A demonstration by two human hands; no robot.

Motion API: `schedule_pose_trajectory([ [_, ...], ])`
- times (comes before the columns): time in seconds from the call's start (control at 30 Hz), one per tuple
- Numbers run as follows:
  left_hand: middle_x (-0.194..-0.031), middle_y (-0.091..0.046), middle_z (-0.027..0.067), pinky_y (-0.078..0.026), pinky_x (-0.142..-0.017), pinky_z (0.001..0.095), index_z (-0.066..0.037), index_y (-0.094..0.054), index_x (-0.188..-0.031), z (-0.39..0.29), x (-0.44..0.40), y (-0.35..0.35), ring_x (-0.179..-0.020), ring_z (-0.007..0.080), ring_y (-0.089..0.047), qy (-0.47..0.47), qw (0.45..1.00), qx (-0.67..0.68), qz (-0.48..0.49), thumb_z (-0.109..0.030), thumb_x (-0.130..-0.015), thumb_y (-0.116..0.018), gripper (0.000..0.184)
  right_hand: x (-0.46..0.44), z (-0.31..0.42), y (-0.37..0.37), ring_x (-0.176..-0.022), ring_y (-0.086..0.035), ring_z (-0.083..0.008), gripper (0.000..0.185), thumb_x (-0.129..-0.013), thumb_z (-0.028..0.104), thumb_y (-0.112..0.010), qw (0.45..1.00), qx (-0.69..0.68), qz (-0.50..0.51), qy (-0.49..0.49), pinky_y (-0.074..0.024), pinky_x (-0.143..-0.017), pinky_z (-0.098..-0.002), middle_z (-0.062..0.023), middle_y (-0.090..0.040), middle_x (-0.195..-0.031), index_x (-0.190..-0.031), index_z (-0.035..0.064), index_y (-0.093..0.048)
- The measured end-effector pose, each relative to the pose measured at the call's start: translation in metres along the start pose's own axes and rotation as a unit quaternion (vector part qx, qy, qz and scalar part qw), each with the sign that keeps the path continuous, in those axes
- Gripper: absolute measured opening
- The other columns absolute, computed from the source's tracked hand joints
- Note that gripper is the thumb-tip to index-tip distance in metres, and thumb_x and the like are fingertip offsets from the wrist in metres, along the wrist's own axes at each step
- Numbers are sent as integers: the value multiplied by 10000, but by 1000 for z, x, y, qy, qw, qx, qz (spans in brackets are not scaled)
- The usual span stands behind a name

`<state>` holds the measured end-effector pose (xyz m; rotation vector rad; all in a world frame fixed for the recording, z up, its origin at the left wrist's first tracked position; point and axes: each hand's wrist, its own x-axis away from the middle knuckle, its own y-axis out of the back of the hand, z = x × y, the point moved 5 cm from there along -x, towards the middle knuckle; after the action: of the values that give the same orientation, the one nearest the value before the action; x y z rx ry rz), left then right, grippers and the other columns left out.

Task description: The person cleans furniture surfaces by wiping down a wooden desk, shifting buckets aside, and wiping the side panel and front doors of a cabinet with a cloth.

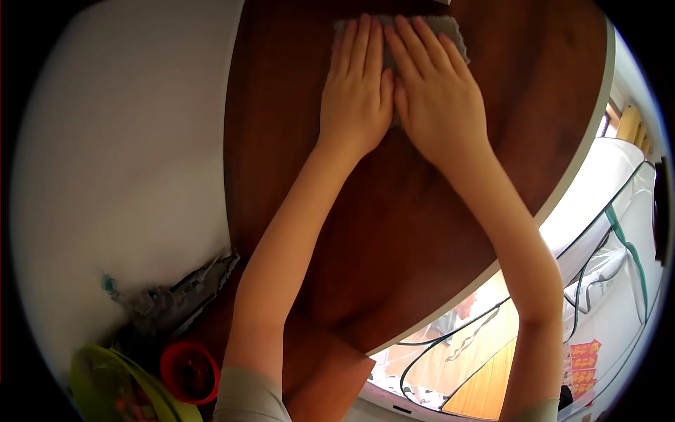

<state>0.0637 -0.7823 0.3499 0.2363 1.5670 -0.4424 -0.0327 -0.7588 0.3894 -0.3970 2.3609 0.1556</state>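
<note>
Both my hands lie flat, side by side, on a grey cloth (455, 34) near the top of the view. The cloth is spread on a dark brown wooden surface (408, 232). My left hand (357, 88) has its fingers stretched out over the cloth's left half. Over the right half, my right hand (441, 91) also presses down with fingers extended and slightly apart. The two thumbs are close together in the middle. Most of the cloth is hidden under the palms and fingers.
A white wall (126, 155) runs along the left. At lower left are a red cup (190, 373) and a green container (105, 383). The wooden surface has a pale edge (580, 155) on the right, beyond which stands white netting with dark piping (619, 281).
</note>
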Motion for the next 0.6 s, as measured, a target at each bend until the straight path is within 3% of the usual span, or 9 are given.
schedule_pose_trajectory([
  [0.07,-1483,-289,223,-223,-1141,474,82,-298,-1404,2,18,4,-1391,356,-256,3,1000,-3,-6,-161,-936,-421,542,8,14,2,-1337,-364,-224,502,-889,229,-459,999,-10,50,-8,-254,-1120,-368,-93,-449,-1413,-1351,31,-464],
  [0.17,-1506,-234,226,-198,-1149,467,87,-258,-1420,4,68,18,-1405,363,-215,55,996,14,64,-163,-929,-417,574,36,51,-1,-1396,-268,-222,575,-908,275,-417,986,5,167,29,-177,-1151,-372,-82,-340,-1493,-1429,40,-355],
  [0.27,-1523,-183,233,-155,-1153,483,86,-220,-1435,9,137,30,-1411,393,-175,120,988,23,98,-223,-958,-358,585,71,101,-5,-1414,-229,-216,582,-932,288,-384,967,-8,243,77,-143,-1161,-375,-73,-289,-1521,-1453,41,-309],
  [0.37,-1517,-169,262,-130,-1147,511,114,-198,-1427,3,229,34,-1409,418,-156,213,973,28,86,-281,-998,-267,588,121,157,-7,-1429,-188,-202,578,-955,296,-346,940,11,286,189,-108,-1165,-384,-60,-242,-1542,-1471,47,-269],
  [0.47,-1513,-172,272,-130,-1145,513,125,-203,-1421,1,236,36,-1408,422,-156,218,971,33,90,-268,-991,-289,589,124,158,-5,-1430,-187,-199,583,-953,302,-348,938,-18,285,199,-104,-1165,-388,-56,-246,-1541,-1474,56,-265],
  [0.6,-1535,-131,237,-96,-1160,479,80,-162,-1451,17,146,30,-1419,403,-124,171,980,34,96,-238,-995,-269,566,59,104,-15,-1418,-222,-209,578,-927,310,-393,962,-27,238,134,-144,-1167,-379,-58,-304,-1516,-1444,59,-334],
])
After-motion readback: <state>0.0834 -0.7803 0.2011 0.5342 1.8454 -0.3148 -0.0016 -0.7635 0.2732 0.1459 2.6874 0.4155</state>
